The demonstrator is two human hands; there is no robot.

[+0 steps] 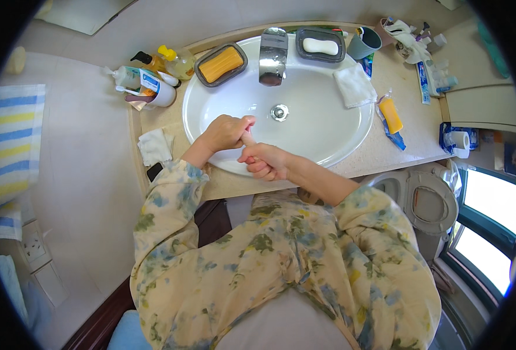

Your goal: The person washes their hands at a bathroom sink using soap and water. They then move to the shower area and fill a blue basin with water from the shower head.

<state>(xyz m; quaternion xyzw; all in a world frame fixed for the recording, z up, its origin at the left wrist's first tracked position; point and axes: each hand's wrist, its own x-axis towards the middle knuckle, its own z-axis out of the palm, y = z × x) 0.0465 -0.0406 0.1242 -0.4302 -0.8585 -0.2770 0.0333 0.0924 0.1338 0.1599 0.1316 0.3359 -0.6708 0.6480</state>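
Over the near left rim of the white oval washbasin (pixel 310 131), both hands are closed in fists, close together. My left hand (pixel 228 132) is the farther one, back of the hand up. My right hand (pixel 264 162) lies nearer, fingers curled. A narrow pale, pinkish thing (pixel 247 138) runs from one fist into the other; it looks like a tightly twisted small cloth, but its kind is uncertain. Behind the metal drain stopper (pixel 280 113) stands a chrome faucet (pixel 274 57). A folded white cloth (pixel 355 85) hangs over the basin's right rim.
Soap dishes (pixel 299 46) (pixel 243 70) flank the faucet. Pump bottles (pixel 181 63) and a toothbrush cup (pixel 165 96) stand left, above a crumpled white cloth (pixel 154 147). Right are a blue-grey cup (pixel 365 43) and a yellow bar (pixel 390 116) on a wrapper. A toilet (pixel 433 205) stands beyond the counter.
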